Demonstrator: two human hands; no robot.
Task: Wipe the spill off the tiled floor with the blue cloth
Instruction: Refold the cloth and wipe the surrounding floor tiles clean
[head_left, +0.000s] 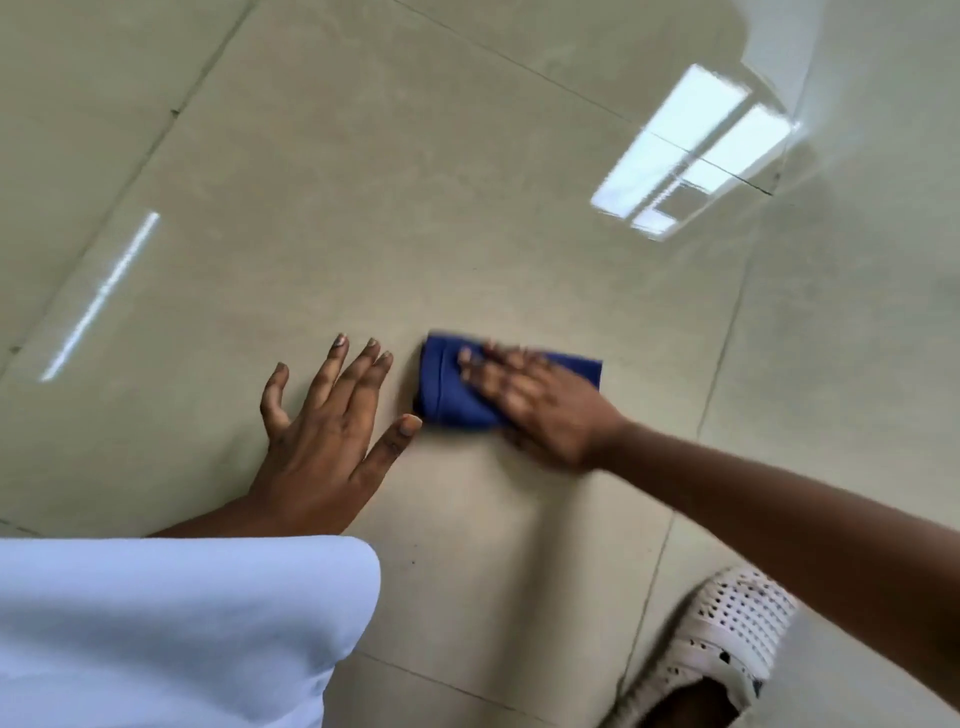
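No brand, label or writing can be read anywhere in the head view. Counted from the left there are one streak of reflected light, one pale garment, two hands, one cloth, one window reflection and one shoe. At the far left a thin bright light streak (101, 296) lies slantwise on the glossy beige tiled floor (363, 182), whose dark grout lines cross the scene at angles. Below it, filling the lower left corner, is a pale blue-white fabric garment (171, 629) on the person. Just above that, the left hand (324, 431) rests flat on the tile, palm down, fingers straight and spread wide, holding nothing; its thumb tip points toward the cloth's near corner, and whether they touch cannot be told. Next to the right, the single folded blue cloth (452, 389) lies on the floor near the centre of the view, a stitched hem line running down its left part. The right hand (535, 400), blurred, presses flat on top of the cloth with its fingers straight and close together, covering the cloth's right half. No spill can be made out on the tile. Farther right and higher, a bright window reflection (691, 156) shines on the tiles. At the lower right, under the right forearm, one white perforated shoe (722, 649) stands on the floor.
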